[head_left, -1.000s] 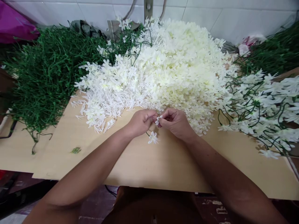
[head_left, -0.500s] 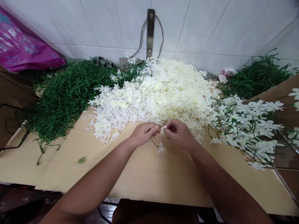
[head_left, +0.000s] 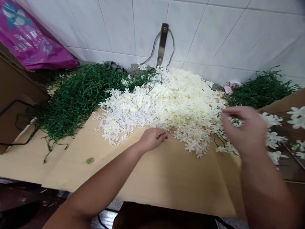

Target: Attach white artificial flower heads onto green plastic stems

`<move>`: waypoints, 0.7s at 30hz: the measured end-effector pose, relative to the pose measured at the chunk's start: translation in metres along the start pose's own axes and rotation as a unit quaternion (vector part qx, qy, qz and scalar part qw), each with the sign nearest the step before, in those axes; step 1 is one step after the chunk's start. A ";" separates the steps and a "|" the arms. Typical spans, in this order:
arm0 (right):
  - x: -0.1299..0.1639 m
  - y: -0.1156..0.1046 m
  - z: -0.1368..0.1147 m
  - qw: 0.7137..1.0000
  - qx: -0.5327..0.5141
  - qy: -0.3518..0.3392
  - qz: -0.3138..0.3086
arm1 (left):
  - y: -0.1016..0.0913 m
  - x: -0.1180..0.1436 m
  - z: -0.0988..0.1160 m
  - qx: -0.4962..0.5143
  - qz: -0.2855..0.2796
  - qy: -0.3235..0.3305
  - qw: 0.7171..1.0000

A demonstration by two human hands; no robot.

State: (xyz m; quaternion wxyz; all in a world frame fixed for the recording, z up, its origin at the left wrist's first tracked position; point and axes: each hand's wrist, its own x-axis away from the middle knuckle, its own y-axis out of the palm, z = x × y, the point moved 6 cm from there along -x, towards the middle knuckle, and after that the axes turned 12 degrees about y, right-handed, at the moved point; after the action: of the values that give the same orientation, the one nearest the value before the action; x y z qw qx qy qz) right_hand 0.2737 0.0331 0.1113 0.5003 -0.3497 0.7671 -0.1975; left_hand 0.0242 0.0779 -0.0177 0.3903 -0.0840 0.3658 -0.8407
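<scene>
My left hand rests low over the board, its fingers curled closed at the front edge of the white flower heads; whatever it may hold is hidden. To the right, my right hand is slightly blurred, thumb and fingers apart, with nothing seen in it. It hovers over artificial flower sprays with white blooms and green stems, partly covering them. Between and behind the hands lies a heap of loose white artificial flower heads, with thin white stalks showing on its left side.
A tangle of green plastic stems lies at left, and another green pile at back right. A pink bag and a cardboard box stand at left. A metal bracket is fixed to the tiled wall.
My right hand has moved away from the left hand to the sprays at right and opened. The flower that hung between the hands is no longer there. The view has shifted slightly.
</scene>
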 end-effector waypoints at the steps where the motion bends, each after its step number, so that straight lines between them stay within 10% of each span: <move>1: 0.005 0.026 -0.024 0.996 -0.057 -0.031 -0.064 | 0.000 0.000 0.000 -0.004 0.001 0.003 1.000; 5: 0.007 0.109 -0.110 0.960 -0.135 -0.106 -0.220 | 0.001 0.000 0.000 -0.010 0.000 0.009 1.000; 13: -0.044 0.201 -0.177 0.965 0.102 -0.120 -0.208 | -0.001 0.001 0.001 0.008 -0.002 0.026 1.000; 17: -0.049 0.210 -0.165 0.965 0.113 -0.114 -0.207 | 0.000 0.001 0.001 0.012 -0.015 0.027 0.999; 21: -0.045 0.176 -0.153 0.978 0.038 -0.171 -0.111 | 0.000 0.000 -0.004 0.054 -0.008 0.006 0.998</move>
State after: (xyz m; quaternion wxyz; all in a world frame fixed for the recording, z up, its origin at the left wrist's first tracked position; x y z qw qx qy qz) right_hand 0.0874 0.1780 0.0893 0.6119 -0.4421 0.6185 -0.2180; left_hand 0.0229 0.0801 -0.0204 0.3855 -0.0602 0.3212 -0.8629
